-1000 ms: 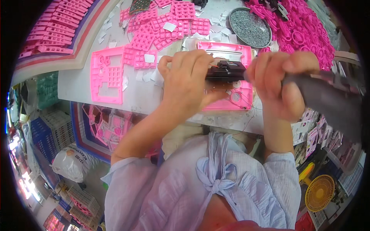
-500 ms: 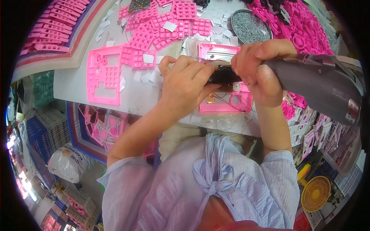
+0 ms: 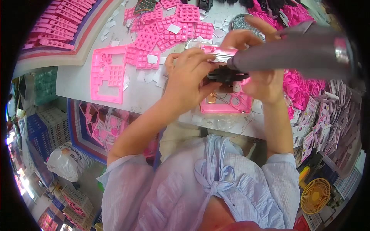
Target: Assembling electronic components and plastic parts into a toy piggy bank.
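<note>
With clock hours read from the middle of the view, a black part [image 3: 226, 75] sits between one and two o'clock, above an upright-edged pink housing [image 3: 244, 104] on the desk [image 3: 152, 106]. The left hand [image 3: 189, 75] holds its left end between fingers and thumb, much as half a second ago. The right hand [image 3: 266, 85] has changed: then it was wrapped round the dark grey tool [image 3: 295, 52], whereas now some fingers stand raised toward twelve behind it. The tool hides much of that hand, so I cannot tell whether it grips. The tool's tapered nose now shows, aimed toward nine o'clock near the black part, whose notched right edge has come into sight. A pink panel [image 3: 98, 96] remains at ten o'clock. As for writing, a white sack [image 3: 63, 167] at eight o'clock bears large dark lettering, and the printed cards [image 3: 318, 119] around three carry pink and black marks too small to make out.
</note>
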